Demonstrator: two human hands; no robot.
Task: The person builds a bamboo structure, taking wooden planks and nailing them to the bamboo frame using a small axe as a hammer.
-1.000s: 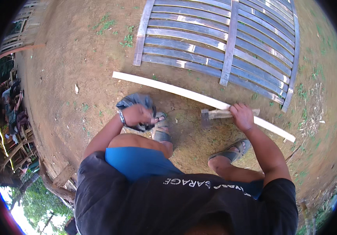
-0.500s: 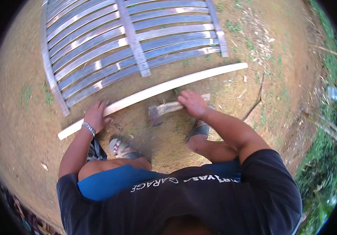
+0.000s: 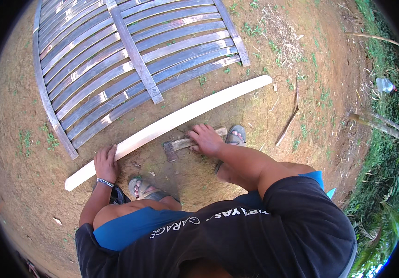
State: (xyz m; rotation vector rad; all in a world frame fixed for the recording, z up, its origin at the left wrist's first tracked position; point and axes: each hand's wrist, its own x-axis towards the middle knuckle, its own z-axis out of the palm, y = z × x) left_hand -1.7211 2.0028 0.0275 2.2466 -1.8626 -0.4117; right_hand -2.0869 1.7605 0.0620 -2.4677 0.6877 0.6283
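Pale wooden strip [image 3: 176,119]: one, long and bare; slants across in front of the person, left end nearer the body, between the slatted frame and the feet; whether flat on the soil, cannot tell.
Left hand [image 3: 106,164]: laid over the strip near its left end; fingers close together; any pinch from beneath hidden.
Hatchet [image 3: 182,144]: one, dark metal head, rough wooden handle; near side of the strip, apart from it, head toward the left.
Right hand [image 3: 207,140]: on the handle, fingers curled over it, slightly parted, thumb on the near side.
Bracelet [image 3: 105,182]: silver-coloured, chain type, left wrist.
Sandals [image 3: 155,193]: one pair, grey-green, worn; right one just beyond the handle's end.
Clothing: black shirt [image 3: 255,236] with pale lettering, blue shorts [image 3: 130,226].
Slatted frame [image 3: 137,61]: weathered grey strips across three bars, beyond the strip, on brown soil.
Stick [image 3: 287,124]: dark, bent, on the ground at right.
Clear plastic item [image 3: 384,85]: among greenery [image 3: 379,171], far right.
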